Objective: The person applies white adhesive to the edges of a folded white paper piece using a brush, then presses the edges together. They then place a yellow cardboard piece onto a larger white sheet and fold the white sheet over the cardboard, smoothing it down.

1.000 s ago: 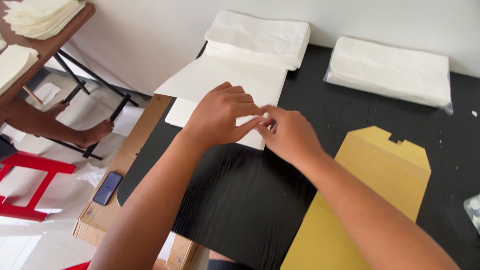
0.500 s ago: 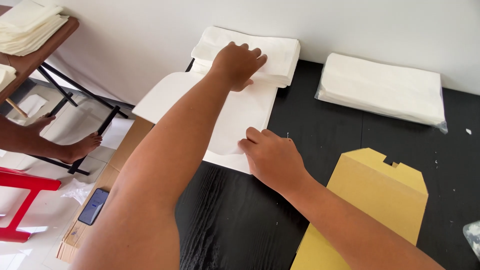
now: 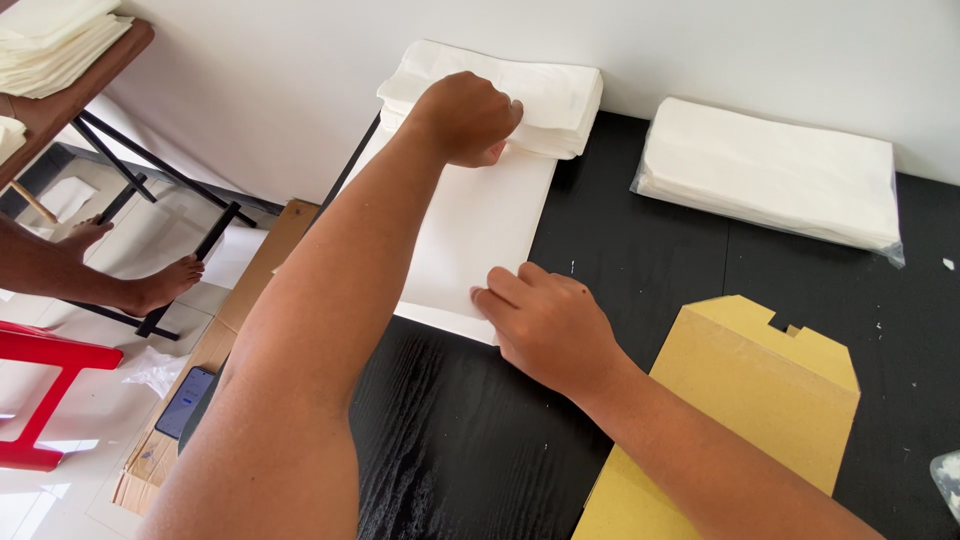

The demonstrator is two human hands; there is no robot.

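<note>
Below, a black desk [image 3: 480,440] with a fine wood grain, matt and dark, pushed against a plain white wall [image 3: 700,50]. On its far edge, a loose stack of white paper bags [image 3: 550,95], soft and a little rumpled; well to the right, a second stack wrapped in clear plastic [image 3: 770,175], flat and rectangular. Near the right front, a brown cardboard piece [image 3: 730,400], stiff, with cut corners and a small notch on top. Between the loose stack and the near hands, one white paper bag [image 3: 480,230] lying flat, smooth, long, its far end touching the stack. Left hand [image 3: 465,118] closed into a fist on the far end of this bag, fingers together and curled, pressing at the stack's edge. Right hand [image 3: 545,325] resting on the near right corner, fingers [image 3: 500,295] together, flat on the paper. Left of the desk, a pale tiled floor [image 3: 40,490], a red stool [image 3: 45,385], a phone [image 3: 185,400] on a wooden board, and another person's bare feet [image 3: 160,285] under a folding table [image 3: 60,105] with more white paper.
</note>
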